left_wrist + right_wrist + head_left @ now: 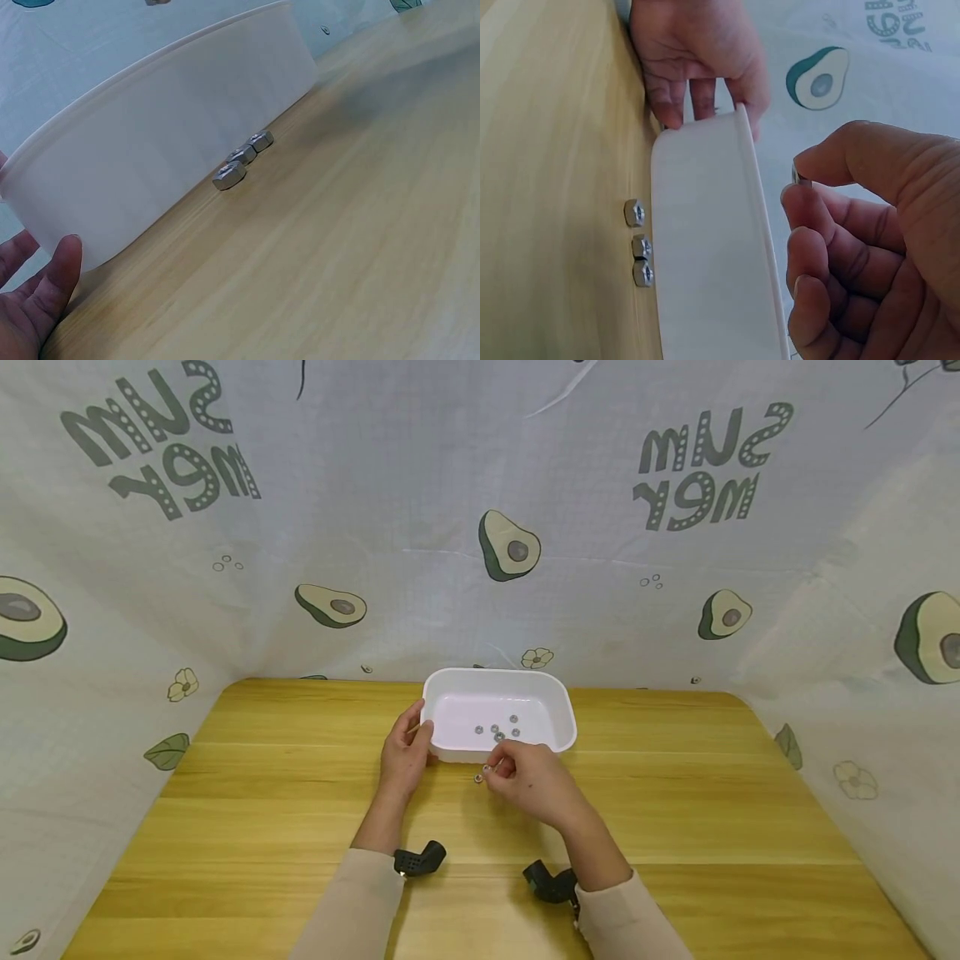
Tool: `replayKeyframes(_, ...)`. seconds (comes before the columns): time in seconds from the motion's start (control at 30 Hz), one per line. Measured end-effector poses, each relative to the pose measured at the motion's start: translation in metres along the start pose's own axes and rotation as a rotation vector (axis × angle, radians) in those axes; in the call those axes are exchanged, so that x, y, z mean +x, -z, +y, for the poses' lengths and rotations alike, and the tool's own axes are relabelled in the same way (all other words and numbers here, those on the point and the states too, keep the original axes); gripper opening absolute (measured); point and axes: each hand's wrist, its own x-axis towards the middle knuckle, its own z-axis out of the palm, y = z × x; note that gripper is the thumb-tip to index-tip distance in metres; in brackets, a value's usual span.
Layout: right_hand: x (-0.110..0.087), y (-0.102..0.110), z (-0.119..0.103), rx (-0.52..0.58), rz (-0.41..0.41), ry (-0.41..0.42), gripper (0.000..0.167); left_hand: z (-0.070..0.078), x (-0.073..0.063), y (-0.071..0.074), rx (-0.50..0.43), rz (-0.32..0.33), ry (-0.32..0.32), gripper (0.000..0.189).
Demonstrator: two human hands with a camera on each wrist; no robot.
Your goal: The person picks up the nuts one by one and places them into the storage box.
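Note:
A white plastic box (498,756) stands on the table with several small metal nuts (479,729) on its floor. My left hand (405,762) holds the box at its left end, thumb by the rim and fingers low against the wall, as the right wrist view also shows. My right hand (536,781) is at the front rim. Between its thumb and index finger it pinches a hex nut (798,177), raised level with the rim in the right wrist view. Three more hex nuts (229,175) lie in a row on the table close along the box's front wall.
The wooden table (262,827) spreads out on both sides of the box. Behind the box hangs a pale curtain (420,527) printed with avocados and letters. Dark wrist-worn cameras (420,858) sit at both sleeve cuffs.

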Motion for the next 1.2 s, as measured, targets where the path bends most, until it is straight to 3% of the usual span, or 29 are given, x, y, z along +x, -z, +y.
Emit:
replayKeyframes(0.7, 0.01, 0.007, 0.009, -0.02, 0.087, -0.039, 0.01, -0.002, 0.002, 0.0, -0.001, -0.009, 0.007, 0.049)
replayKeyframes(1.2, 0.051, 0.017, 0.023, -0.131, 0.091, -0.089, 0.019, -0.002, 0.004, 0.0, 0.019, 0.011, 0.012, 0.047)
